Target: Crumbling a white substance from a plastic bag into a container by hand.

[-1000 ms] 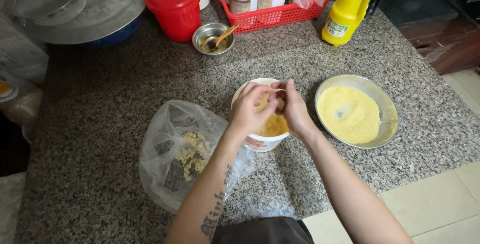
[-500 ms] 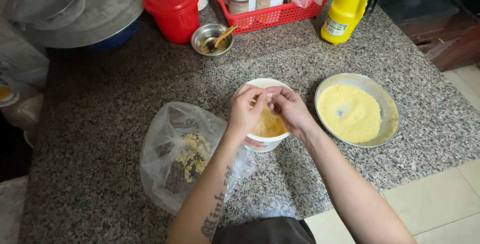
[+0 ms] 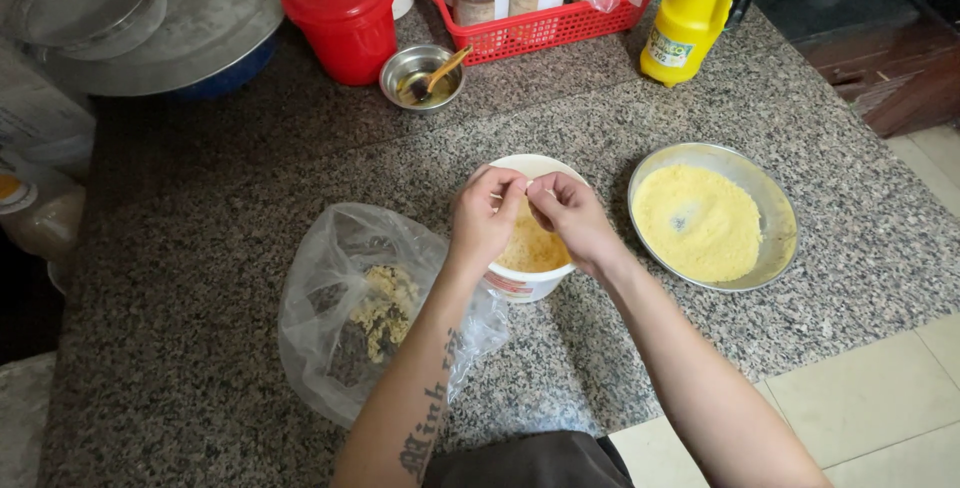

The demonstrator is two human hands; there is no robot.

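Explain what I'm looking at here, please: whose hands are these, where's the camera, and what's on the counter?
The camera sits on a person's head, looking down at their own bare hands. The left hand and right hand meet, fingertips together, over a white tub of orange crumbs; whether they pinch anything is too small to tell. On the granite counter: a metal dish of yellow powder at right, a clear plastic bag at left, and behind, a red canister, small steel bowl, red basket and yellow bottle.

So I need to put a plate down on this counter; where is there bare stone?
Bare granite lies between the red canister and the plastic bag, and along the right edge past the metal dish. It is crowded around the white tub, where both hands meet, and along the back by the red basket.
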